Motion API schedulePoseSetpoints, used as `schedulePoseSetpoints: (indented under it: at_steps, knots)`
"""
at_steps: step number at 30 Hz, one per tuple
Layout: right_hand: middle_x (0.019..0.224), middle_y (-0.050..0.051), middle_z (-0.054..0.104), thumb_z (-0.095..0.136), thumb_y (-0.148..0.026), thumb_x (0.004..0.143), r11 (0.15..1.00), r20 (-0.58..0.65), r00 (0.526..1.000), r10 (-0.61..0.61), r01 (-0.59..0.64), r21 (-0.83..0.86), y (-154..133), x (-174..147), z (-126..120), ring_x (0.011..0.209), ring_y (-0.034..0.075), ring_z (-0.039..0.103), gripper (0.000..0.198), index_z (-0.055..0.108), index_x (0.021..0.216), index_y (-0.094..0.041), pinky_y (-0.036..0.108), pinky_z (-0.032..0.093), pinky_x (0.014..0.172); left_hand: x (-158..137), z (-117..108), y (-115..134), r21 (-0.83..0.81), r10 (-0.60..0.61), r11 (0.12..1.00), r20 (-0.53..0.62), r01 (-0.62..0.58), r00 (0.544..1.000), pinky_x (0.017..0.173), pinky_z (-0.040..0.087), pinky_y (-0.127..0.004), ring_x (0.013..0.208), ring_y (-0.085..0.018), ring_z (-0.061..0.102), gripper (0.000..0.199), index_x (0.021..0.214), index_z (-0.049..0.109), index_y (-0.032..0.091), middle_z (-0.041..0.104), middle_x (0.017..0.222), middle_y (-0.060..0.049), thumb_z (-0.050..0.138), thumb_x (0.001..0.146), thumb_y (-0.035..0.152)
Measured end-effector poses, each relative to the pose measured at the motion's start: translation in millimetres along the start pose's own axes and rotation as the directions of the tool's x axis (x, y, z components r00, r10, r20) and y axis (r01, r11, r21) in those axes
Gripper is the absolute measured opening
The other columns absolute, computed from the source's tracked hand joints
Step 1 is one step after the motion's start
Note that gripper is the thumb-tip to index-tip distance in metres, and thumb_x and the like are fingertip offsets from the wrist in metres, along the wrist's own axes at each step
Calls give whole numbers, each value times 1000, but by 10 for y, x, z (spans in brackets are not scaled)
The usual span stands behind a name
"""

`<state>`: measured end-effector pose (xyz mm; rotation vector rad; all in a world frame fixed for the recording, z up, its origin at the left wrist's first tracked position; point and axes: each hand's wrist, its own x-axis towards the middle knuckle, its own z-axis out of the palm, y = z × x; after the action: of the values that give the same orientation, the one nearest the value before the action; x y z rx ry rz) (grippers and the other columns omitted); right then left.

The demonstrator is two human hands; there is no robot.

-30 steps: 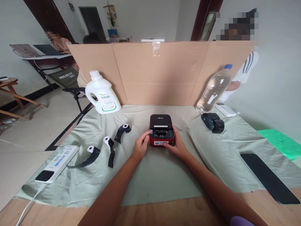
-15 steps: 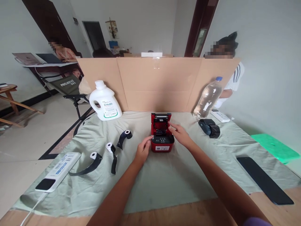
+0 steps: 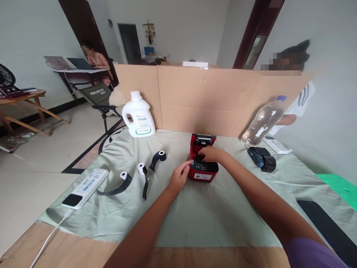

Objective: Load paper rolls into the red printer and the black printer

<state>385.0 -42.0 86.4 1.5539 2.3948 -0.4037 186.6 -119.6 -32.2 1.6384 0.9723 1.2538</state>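
At mid-frame, the left hand (image 3: 179, 177), fingers loosely parted, touches the red printer (image 3: 203, 176); its raised lid (image 3: 205, 139), if bumped, could pinch the right hand (image 3: 210, 153), whose grip is hidden.

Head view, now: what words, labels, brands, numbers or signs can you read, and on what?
"PROJEEYO": on the chair; marks beneath it too small to read.
Jug: printed characters too small to read.
Printer: front print too small to read.
Left white device: blue print, too blurred.
Right white device: print too small.
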Motion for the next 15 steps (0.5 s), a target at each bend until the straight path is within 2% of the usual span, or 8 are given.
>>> schedulePoseSetpoints:
  at_steps: [4,6,8,12,15]
  knots:
    - [105,14,72,65,-17,79,997,13,998,66,-65,-47,-41,14,1,111,35,60,30,74,107,-19,34,47,79,3,-7,19,11,-14,1000,20,13,1000,87,54,-33,87,-19,67,45,127,67,19,74,96,-6,44,100,47]
    - [105,13,70,67,-19,77,997,-38,997,69,-67,50,5,-48,0,105,31,62,28,71,104,-18,32,47,78,3,-9,32,7,-8,1000,25,7,1000,85,55,-33,85,-19,67,45,127,67,19,74,96,-6,44,100,46]
    - [104,11,68,69,-24,75,972,-99,994,50,-25,235,60,-175,-25,95,27,63,29,66,103,-16,31,47,76,3,-12,50,3,10,1000,23,-10,1000,86,55,-33,87,-19,67,43,127,67,20,74,99,-6,43,101,45]
    - [97,7,65,70,-39,77,808,-172,982,-79,164,567,-13,-529,-189,85,23,60,33,61,101,-17,32,48,73,9,-23,85,-3,38,999,17,-38,999,91,54,-33,95,-19,68,40,126,67,21,74,106,-6,42,101,39]
    - [96,3,63,66,-43,83,676,-237,962,-137,265,687,-382,-661,-362,80,19,59,32,59,105,-21,29,46,67,36,-26,97,-29,-1,1000,14,1,1000,93,54,-34,97,-20,69,34,120,70,21,75,105,-5,46,100,33]
